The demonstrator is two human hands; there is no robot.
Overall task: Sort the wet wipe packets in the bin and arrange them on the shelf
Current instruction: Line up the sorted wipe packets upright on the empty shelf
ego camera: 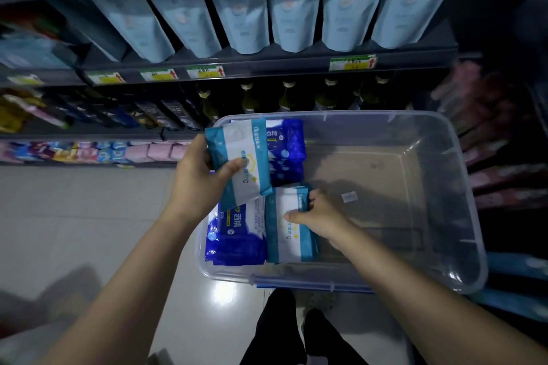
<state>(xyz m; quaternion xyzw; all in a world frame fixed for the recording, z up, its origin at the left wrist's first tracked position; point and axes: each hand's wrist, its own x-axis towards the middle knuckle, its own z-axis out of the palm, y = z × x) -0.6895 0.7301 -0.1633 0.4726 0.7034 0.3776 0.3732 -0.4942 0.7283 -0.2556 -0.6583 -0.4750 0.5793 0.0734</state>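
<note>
Wet wipe packets (pixel 237 241) grouped at left end of clear plastic bin (pixel 385 115): dark blue packs (pixel 287 154) printed "酒精", teal-and-white ones with print too blurred to read. One teal-and-white pack (pixel 238 157) gripped in left hand (pixel 201 176) over bin's left rim; second teal-and-white pack (pixel 292 241) pinched by right hand (pixel 321 216) inside bin. Behind, shelf (pixel 267 64) of pale blue pouches (pixel 246 9); price tags (pixel 204 72) unreadable.

Wipe packets (pixel 237 142) teal with a white band, other packets (pixel 289 151) deep blue (white-topped); bin (pixel 415 133) clear, shelf pouches (pixel 296 6) pale blue, price tags (pixel 353 63) green-yellow with red arrows.
</note>
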